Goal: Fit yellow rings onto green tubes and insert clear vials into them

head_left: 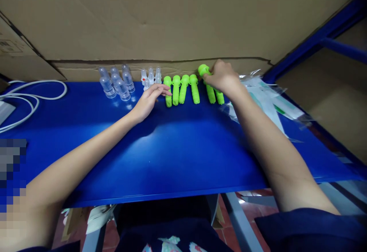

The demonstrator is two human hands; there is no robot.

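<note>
Several bright green plastic parts lie in a row at the back of the blue table. My right hand is curled around the rightmost green parts, with its fingers pinching the top of one. My left hand rests on the table with its fingers stretched toward the leftmost green part, touching or almost touching it. It holds nothing.
Clear plastic vials and small white capped pieces stand at the back left. White cables loop at the far left. Clear plastic bags lie at the right. A cardboard wall closes the back. The blue frame rises at the right.
</note>
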